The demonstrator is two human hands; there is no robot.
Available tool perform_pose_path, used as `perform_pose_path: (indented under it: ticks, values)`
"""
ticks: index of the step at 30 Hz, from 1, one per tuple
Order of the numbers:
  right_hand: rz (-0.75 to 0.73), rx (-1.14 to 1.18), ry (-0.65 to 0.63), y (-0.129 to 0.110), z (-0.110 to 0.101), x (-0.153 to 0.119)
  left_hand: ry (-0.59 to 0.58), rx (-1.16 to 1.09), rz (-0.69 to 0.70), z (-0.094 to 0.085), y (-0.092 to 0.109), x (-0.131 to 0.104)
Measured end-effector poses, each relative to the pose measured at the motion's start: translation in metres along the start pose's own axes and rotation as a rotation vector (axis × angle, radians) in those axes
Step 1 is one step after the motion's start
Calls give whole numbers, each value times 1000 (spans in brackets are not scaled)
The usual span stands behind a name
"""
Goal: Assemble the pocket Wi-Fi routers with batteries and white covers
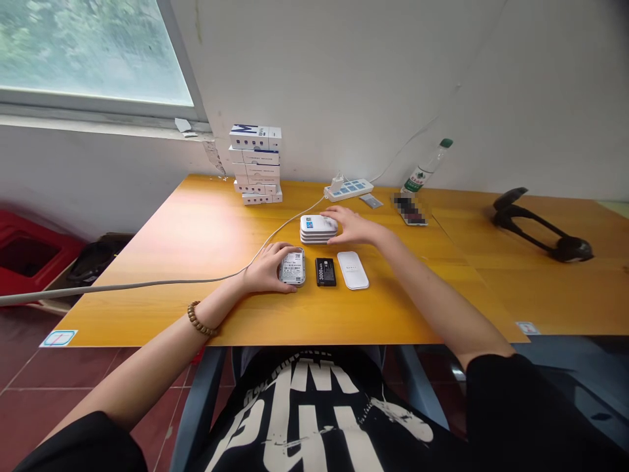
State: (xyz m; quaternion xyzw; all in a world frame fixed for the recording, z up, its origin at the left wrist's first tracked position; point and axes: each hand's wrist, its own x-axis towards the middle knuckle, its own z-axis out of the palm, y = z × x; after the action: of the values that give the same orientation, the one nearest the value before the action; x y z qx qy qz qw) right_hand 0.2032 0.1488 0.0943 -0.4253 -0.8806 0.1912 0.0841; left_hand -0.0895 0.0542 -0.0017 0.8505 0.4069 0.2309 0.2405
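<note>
My left hand (268, 267) curls its fingers and thumb around a small white device (293, 267) lying on the table, its labelled inner side facing up. My right hand (354, 227) grips the right end of a stack of white rounded devices (317, 231), thumb at the front and fingers at the back. The top one carries a blue sticker. Between the hands, nearer my body, lies a black battery (325, 272) marked 3000mAh. Right of it a white rounded cover (352, 270) rests flat.
White boxes (256, 164) are piled at the back left by the wall. A power strip (348, 189), a phone (411, 210) and a water bottle (426, 167) stand or lie behind. A cable (162, 282) crosses above my left forearm. A black stand (540, 226) lies far right.
</note>
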Motion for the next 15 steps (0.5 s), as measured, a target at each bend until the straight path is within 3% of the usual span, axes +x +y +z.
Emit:
perform_pose_path:
  ticks: [4, 8, 12, 15]
  values:
    - [16, 49, -51, 18, 0, 24, 18, 5, -13, 0, 3, -3]
    - [20, 139, 47, 29, 2, 26, 30, -4, -5, 1, 2, -4]
    - [29, 390, 142, 18, 8, 0, 40, -54, 3, -6, 5, -8]
    - [9, 670, 224, -12, 26, -37, 155, -124, 21, -12, 29, -18]
